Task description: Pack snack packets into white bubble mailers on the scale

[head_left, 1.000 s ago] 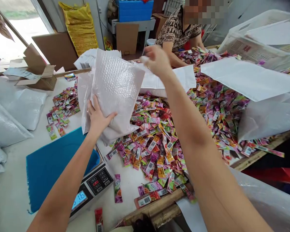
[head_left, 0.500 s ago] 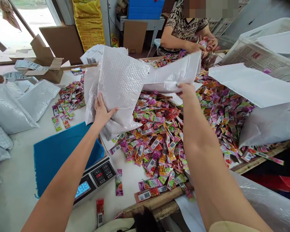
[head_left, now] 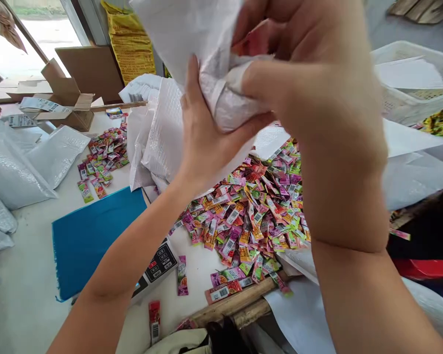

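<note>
A white bubble mailer [head_left: 192, 34] is raised close to the camera, tilted and crumpled at its lower end. My left hand [head_left: 208, 140] is closed round its near side, thumb and fingers spread along the bag. At the mailer's right edge, my right hand [head_left: 295, 59] grips the material, with the thumb pressed on the outside. Something red and glossy [head_left: 256, 42] shows between the right fingers; it is partly hidden and blurred. Below lies a heap of small printed sachets [head_left: 239, 211]. Another standing bubble mailer [head_left: 166, 132] is behind my left forearm.
A blue tray [head_left: 96, 236] rests by a digital scale [head_left: 160, 263] at left. Filled white mailers [head_left: 18, 152] line the left edge. An opened cardboard box [head_left: 72, 103] stands farther back. A white plastic basket [head_left: 402, 98] is at right, and a wooden edge [head_left: 239, 300] borders the table.
My right hand has brought the mailer up and left, towards the camera. My left hand has left the standing mailer and now holds the raised one too. The view has shifted slightly.
</note>
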`<state>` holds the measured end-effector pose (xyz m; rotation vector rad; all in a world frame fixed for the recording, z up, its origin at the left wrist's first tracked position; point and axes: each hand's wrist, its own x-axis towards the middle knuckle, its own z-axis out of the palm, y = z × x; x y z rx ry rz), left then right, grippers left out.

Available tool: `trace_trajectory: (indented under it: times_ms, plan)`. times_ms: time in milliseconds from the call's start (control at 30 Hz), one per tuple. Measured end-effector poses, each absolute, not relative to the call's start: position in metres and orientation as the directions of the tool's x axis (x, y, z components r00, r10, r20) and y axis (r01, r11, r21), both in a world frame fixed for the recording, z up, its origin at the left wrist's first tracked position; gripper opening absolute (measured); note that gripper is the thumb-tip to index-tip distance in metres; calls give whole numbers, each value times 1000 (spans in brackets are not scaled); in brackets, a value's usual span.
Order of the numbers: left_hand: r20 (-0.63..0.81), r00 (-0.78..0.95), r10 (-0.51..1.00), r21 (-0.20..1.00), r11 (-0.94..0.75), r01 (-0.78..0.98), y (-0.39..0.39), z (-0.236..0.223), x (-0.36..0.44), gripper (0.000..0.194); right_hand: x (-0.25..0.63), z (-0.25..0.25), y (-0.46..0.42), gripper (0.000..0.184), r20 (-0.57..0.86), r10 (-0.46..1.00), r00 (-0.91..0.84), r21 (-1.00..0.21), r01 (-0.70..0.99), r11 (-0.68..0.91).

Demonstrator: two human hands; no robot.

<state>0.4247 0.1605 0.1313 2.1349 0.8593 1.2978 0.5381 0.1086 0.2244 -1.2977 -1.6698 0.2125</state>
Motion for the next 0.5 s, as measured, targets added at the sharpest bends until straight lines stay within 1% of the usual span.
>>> trace_trajectory:
  times_ms: [33,67,100,133,167,200,233,267,333,400,433,500]
  plan:
    - [587,310,748,714,-659,237,159,132,425,78,543,218,110,29,542,840,-14,-674,589,445]
    - [591,259,764,739,-642,207,160,129,421,62,555,207,116,29,514,858,-3,-719,543,433]
    - [593,209,778,761,-626,172,162,122,415,50,572,193,124,28,479,873,92,-763,536,362]
    - [579,184,794,783,-605,146,163,113,407,41,592,175,133,29,428,869,250,-811,530,247]
    - [561,157,813,807,-579,112,165,103,396,36,612,154,141,26,406,764,501,-818,573,59]
    - [538,126,833,833,-549,68,166,93,384,33,631,131,148,25,364,605,709,-782,585,-216]
    - [508,97,856,859,-512,20,166,84,372,32,647,107,151,28,314,533,786,-776,536,-332]
    - [471,72,879,882,-470,-27,166,76,359,32,659,83,152,31,263,497,827,-778,486,-397]
    - [387,51,921,919,-380,-108,164,63,335,35,672,40,148,29,156,438,885,-774,385,-503]
    - [317,99,943,941,-300,-157,161,53,316,40,676,14,144,20,88,411,908,-762,327,-559]
    - [295,160,942,949,-269,-163,161,50,309,42,678,10,145,17,77,408,910,-757,319,-570]
    - [283,324,903,958,-250,-140,160,44,302,47,684,23,153,20,104,427,898,-752,352,-557]
